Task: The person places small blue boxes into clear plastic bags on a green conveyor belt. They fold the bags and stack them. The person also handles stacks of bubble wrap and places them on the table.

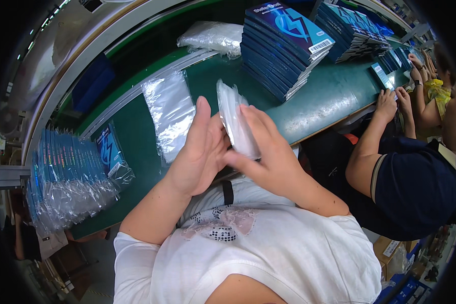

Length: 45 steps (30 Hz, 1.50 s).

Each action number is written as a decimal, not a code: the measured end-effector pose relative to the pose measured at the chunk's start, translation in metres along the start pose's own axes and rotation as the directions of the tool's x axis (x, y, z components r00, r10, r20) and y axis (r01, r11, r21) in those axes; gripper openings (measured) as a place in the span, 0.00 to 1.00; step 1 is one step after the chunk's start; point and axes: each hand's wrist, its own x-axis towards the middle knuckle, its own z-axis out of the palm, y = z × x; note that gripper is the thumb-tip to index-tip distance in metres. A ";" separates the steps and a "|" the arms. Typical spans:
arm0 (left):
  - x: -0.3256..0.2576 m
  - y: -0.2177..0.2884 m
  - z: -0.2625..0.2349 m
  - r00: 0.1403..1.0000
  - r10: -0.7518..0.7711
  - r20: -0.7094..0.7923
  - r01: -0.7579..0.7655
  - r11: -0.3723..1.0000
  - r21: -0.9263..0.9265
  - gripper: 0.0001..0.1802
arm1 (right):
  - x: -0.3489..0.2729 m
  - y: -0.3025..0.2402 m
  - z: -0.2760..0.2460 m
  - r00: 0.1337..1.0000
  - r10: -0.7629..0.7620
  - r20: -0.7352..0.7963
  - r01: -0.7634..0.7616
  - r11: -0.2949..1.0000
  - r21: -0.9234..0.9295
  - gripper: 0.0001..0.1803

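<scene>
A bundle of clear plastic bags (236,119) stands upright in front of my body. My right hand (266,144) is closed on it, thumb on the near side and fingers along its right side. Close by on the left, my left hand (200,144) is held open with its thumb up and palm turned toward the bundle; whether its fingertips touch the bags is hard to make out. A flat pile of clear plastic bags (168,109) lies on the green table (137,157) just beyond my left hand.
A tall stack of dark blue boxes (273,61) stands beyond my hands, with more stacks (347,30) to its right. A bulky plastic packet (210,38) lies at the back. At left are bagged blue boxes (68,162) in a row. Co-workers (405,177) handle boxes on the right.
</scene>
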 end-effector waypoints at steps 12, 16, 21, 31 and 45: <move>-0.004 -0.034 -0.007 0.937 0.122 -0.327 -0.116 0.992 0.038 0.38 | -0.005 0.005 -0.012 0.892 0.430 0.141 -0.359 0.483 0.798 0.25; -0.007 -0.034 -0.010 0.935 0.114 -0.337 -0.103 0.993 0.048 0.37 | -0.001 -0.001 -0.014 0.851 0.495 0.174 -0.344 0.275 0.898 0.26; -0.011 -0.030 -0.011 0.933 0.092 -0.347 -0.085 0.996 0.035 0.34 | -0.002 -0.006 -0.004 0.877 0.473 0.085 -0.332 0.468 0.819 0.23; -0.022 -0.024 -0.028 0.961 0.090 -0.263 -0.105 0.993 -0.044 0.25 | -0.003 -0.001 0.008 0.883 0.463 -0.071 -0.264 0.618 0.741 0.19; -0.042 -0.055 -0.063 0.849 0.036 -0.526 -0.066 0.997 -0.037 0.22 | -0.017 0.045 -0.017 0.763 0.642 -0.070 -0.437 0.593 0.677 0.27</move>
